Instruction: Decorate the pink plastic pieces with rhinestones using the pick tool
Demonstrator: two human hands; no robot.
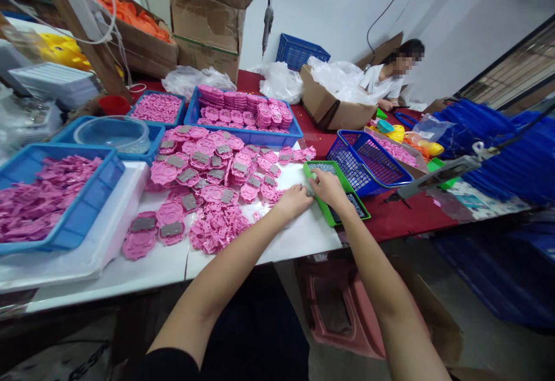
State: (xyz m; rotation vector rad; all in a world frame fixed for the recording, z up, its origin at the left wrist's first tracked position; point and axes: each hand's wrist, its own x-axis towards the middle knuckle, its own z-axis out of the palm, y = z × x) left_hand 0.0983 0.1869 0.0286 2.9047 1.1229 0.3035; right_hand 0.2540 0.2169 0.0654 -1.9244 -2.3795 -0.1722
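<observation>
My right hand [328, 188] is over a green tray [364, 214] of small metal screws [324, 167], its fingers curled together near the tray's left wall. Whatever they pinch is too small to make out. Beside that wall, my left hand [295, 201] rests low over the white work surface [277, 241] with its fingers bent inward; their contents are hidden. Left of it lie a heap of small pink plastic parts [218, 228] and a pile of pink plastic casings [170, 215] with grey plates [171, 229] on them.
Blue bins [115, 180] with pink parts line the left and back. A blue basket [368, 164] stands right of the green tray. An electric screwdriver [267, 22] hangs overhead. Another person [385, 80] sits behind a cardboard box [332, 109]. A metal arm [446, 176] juts in from the right.
</observation>
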